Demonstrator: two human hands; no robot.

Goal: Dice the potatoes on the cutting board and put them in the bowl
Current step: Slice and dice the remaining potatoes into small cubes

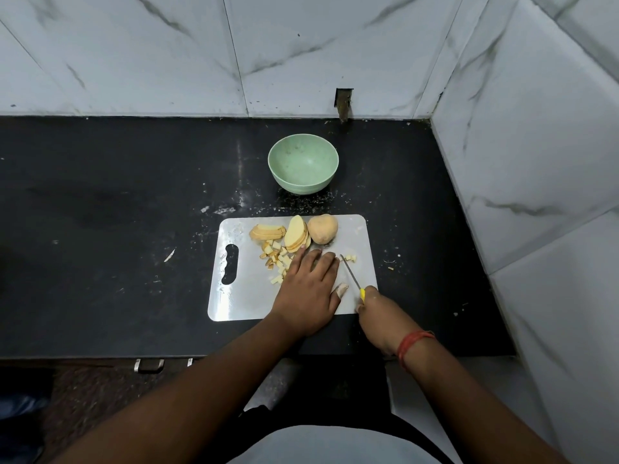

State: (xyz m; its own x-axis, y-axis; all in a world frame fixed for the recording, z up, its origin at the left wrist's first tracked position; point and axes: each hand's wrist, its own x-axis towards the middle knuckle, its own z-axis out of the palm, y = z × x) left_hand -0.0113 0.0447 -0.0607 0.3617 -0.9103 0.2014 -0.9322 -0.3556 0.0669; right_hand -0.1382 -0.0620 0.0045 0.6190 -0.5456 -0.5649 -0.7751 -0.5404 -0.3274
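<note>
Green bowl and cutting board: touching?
Apart. The head view shows a strip of black counter between the bowl and the board.

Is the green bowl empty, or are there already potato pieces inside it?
Empty. The bowl shows only its bare green inside; the diced pieces lie on the cutting board.

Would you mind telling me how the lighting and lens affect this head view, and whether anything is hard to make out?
Head view: wide-angle bending curves the wall tiles; glare streaks the black counter; the cutting board shines pale; the left hand hides what it presses; the knife blade looks thin and faint.
</note>
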